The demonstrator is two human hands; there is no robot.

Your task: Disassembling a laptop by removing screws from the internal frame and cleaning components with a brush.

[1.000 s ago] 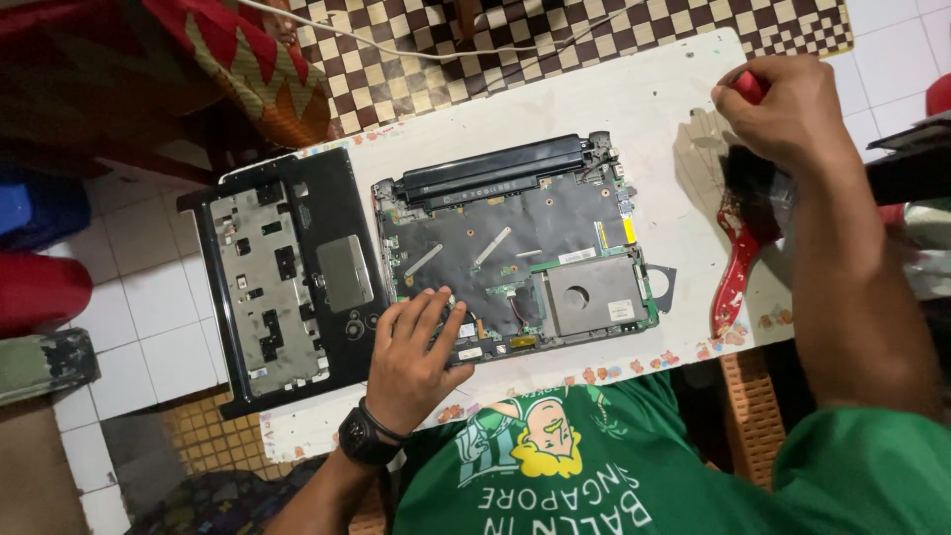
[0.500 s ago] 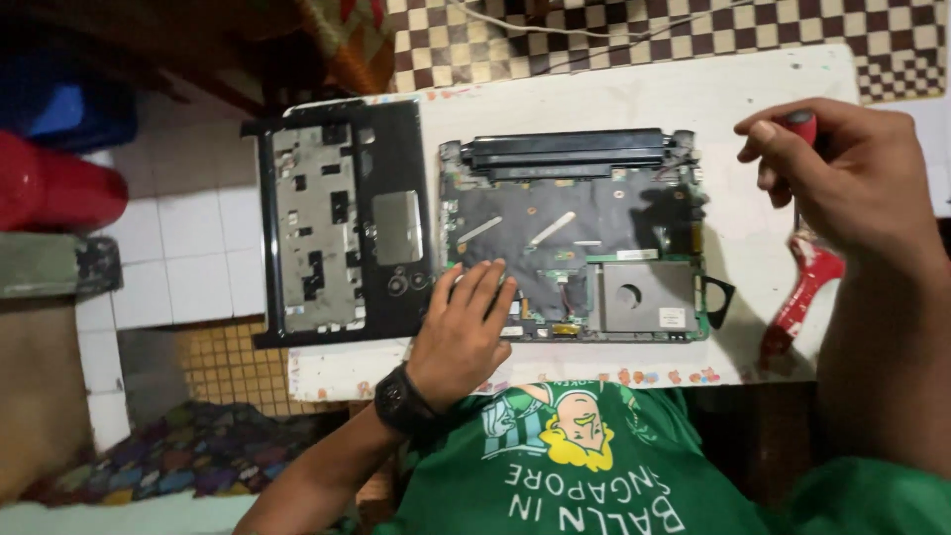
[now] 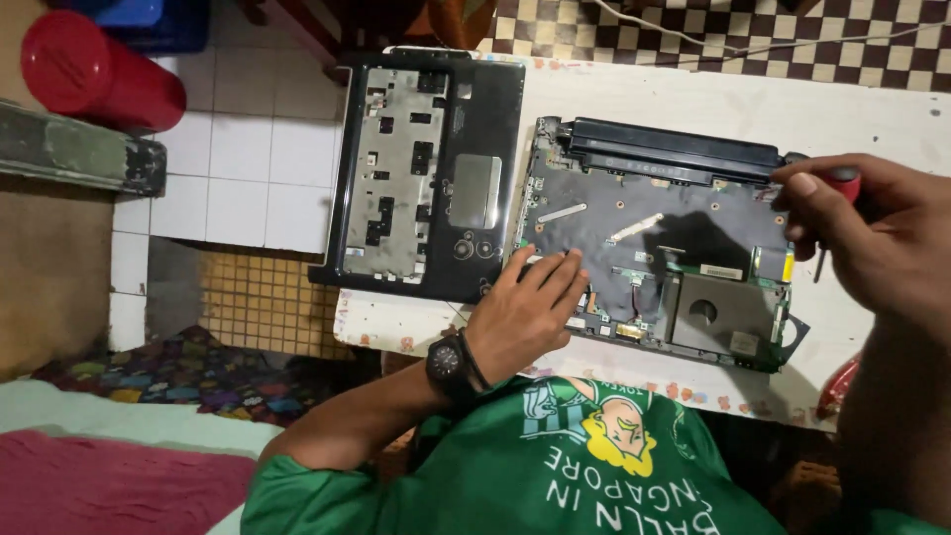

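We see the opened laptop base (image 3: 659, 253) lying in the centre right of the frame on a white table (image 3: 693, 99), its dark inner shield, a green circuit board and a grey metal cover at its lower right all exposed. Our left hand (image 3: 530, 312), with a black wristwatch (image 3: 448, 365) on the wrist, rests flat with the fingers spread on the lower left corner of that base. Our right hand (image 3: 877, 243), at the right edge of the frame, is closed around a red-handled screwdriver (image 3: 842, 183), whose thin shaft points down just beside the base's right end; we cannot tell whether the tip touches anything. Left of the base, touching its edge, lies the detached black palm-rest cover (image 3: 426, 173), partly overhanging the table. A red cylinder (image 3: 94, 69) lies on the tiled floor at upper left.
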